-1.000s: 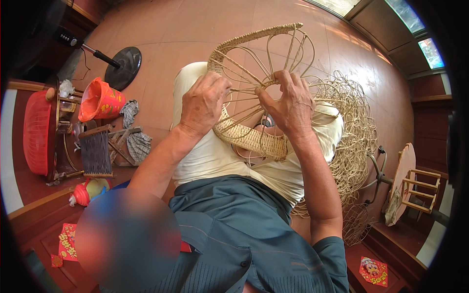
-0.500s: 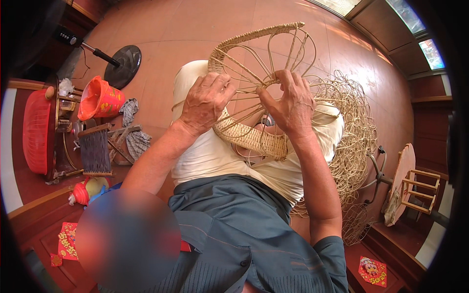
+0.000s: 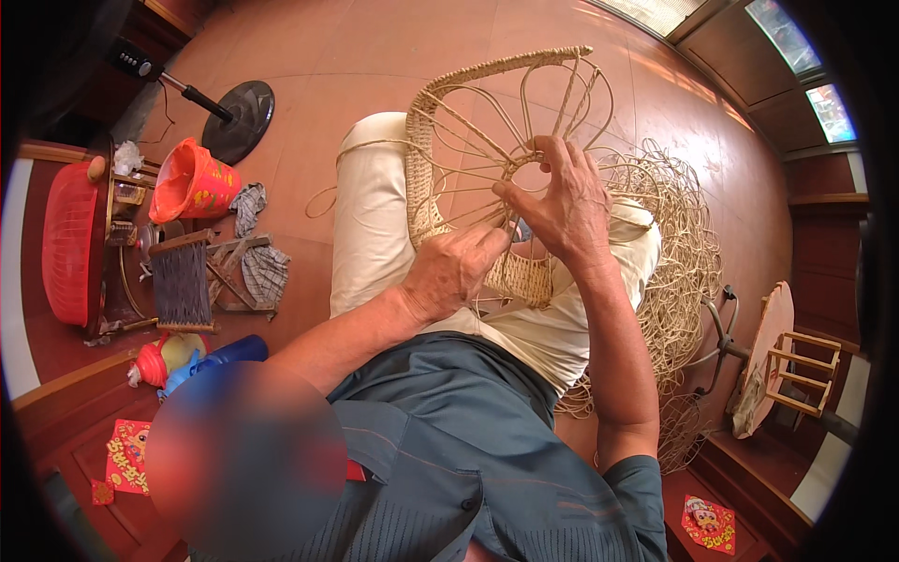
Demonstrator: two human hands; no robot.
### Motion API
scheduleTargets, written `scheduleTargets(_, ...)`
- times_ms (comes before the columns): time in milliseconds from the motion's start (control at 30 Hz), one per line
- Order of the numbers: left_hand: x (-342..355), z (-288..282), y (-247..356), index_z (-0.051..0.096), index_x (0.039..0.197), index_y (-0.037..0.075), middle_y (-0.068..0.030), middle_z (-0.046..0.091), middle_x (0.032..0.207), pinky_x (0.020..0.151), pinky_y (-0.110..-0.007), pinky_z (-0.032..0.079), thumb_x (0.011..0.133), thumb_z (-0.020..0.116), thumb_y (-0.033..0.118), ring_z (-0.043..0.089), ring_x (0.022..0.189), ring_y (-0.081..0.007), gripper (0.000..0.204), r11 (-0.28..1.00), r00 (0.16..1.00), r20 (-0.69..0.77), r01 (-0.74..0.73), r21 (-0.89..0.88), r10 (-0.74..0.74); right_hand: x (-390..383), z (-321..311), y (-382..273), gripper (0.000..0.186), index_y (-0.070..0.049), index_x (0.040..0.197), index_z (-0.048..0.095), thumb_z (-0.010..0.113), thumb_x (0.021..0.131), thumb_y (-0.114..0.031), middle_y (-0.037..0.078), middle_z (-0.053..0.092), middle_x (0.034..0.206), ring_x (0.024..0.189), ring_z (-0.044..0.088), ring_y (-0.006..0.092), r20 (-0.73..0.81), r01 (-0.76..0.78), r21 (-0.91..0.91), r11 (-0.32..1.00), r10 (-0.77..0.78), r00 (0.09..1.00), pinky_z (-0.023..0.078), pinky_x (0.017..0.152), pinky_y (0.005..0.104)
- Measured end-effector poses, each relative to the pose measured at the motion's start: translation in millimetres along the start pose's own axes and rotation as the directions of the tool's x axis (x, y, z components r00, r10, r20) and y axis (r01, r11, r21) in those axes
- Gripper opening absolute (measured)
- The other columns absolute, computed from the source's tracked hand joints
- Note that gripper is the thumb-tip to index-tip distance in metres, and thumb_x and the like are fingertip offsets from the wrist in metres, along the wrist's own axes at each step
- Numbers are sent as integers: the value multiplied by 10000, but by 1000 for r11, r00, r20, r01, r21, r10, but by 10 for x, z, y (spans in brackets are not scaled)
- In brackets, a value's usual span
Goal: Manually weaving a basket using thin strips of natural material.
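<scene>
A straw-coloured woven cord piece [image 3: 421, 159] rests over my lap. Its braided band curves around the outside, and looped cord spokes run in to a small ring [image 3: 518, 165] in the middle. The thumb and fingers of my right hand [image 3: 565, 201] grip this ring at its right side. Just below it, my left hand [image 3: 456, 267] is closed in a pinch on the cord strands, near the lower stretch of the band. What lies between those fingertips is mostly hidden. A loose cord [image 3: 361, 146] crosses my left knee and ends in a loop beyond it.
A big tangled heap of cord [image 3: 688, 244] lies beside my right leg. To the left stand a red bucket [image 3: 211, 192], a folding stool [image 3: 184, 281], a red basket [image 3: 70, 253] and a fan's black base [image 3: 245, 126]. On the right is a wooden rack [image 3: 803, 375].
My left hand has moved down and to the right, from the left side of the band to the strands below the ring. My right hand stays at the ring.
</scene>
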State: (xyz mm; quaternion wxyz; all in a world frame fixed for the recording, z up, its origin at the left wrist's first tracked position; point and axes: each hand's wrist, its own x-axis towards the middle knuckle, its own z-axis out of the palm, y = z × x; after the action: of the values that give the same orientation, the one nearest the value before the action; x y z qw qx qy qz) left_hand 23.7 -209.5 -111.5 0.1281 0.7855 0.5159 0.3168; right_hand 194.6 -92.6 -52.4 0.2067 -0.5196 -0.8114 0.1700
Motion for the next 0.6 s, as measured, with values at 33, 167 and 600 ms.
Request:
scheduleTargets(33, -23, -26, -7, 646, 1188, 57, -102, 678, 932, 711, -391, 615, 982, 683, 84, 752, 865, -284, 211, 1000, 1000, 0, -1, -3, 1, -1, -12, -2, 584, -110, 1276, 702, 888, 837, -446, 120, 713, 1201, 1176, 681, 339, 0, -1, 1, 1000, 1, 1000, 545, 1002, 487)
scheduleTargets(167, -81, -238, -61, 687, 1258, 60, -116, 685, 958, 750, -410, 618, 980, 699, 56, 745, 876, -303, 278, 1000, 998, -55, 14, 9, -14, 9, -54, 16, 645, -112, 1322, 680, 908, 817, -442, 133, 697, 1287, 1246, 657, 356, 48, -16, -22, 1000, 17, 999, 531, 1051, 506)
scheduleTargets(600, -27, -311, -237, 683, 916, 124, -48, 658, 886, 775, -426, 548, 895, 750, 70, 673, 911, -282, 89, 891, 979, -172, 173, 419, -109, 17, -43, -70, 650, -102, 1303, 684, 941, 806, -432, 150, 705, 1298, 1249, 664, 371, 42, -58, -57, 997, 60, 997, 530, 1049, 517)
